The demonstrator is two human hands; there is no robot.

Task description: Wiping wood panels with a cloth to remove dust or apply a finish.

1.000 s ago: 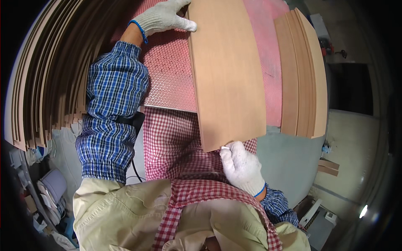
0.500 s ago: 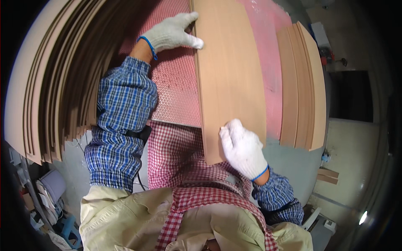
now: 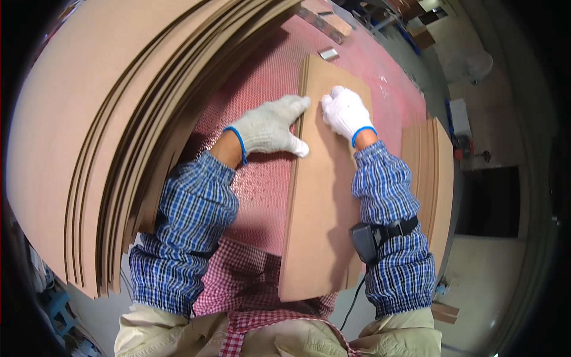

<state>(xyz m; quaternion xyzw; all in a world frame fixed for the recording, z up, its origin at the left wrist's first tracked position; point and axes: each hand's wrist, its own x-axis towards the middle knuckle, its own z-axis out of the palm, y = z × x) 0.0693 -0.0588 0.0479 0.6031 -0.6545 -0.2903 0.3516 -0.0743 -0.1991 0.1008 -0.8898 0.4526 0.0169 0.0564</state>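
Note:
A long, flat tan wooden board (image 3: 326, 202) lies lengthwise in front of me on top of at least one other board, whose edge shows along its left side. My left hand (image 3: 270, 126), in a white knit glove, rests its fingertips and thumb against that left edge. Thumb and fingers are spread apart. My right hand (image 3: 346, 112), gloved too, is closed and pressed onto the far part of the board's face. What it grips, if anything, is hidden by the fingers. The board's near end juts over my checked apron (image 3: 238, 276).
A tall stack of similar boards (image 3: 89, 149) stands at the left, close to my left sleeve. Another stack (image 3: 441, 178) lies at the right. The table has a pink textured cover (image 3: 262, 184). A small metallic piece (image 3: 328, 54) lies beyond the board's far end.
My right hand has slid from the board's near end to its far part, still closed. The left hand stays at the left edge. The view has shifted, showing more of the table's far side.

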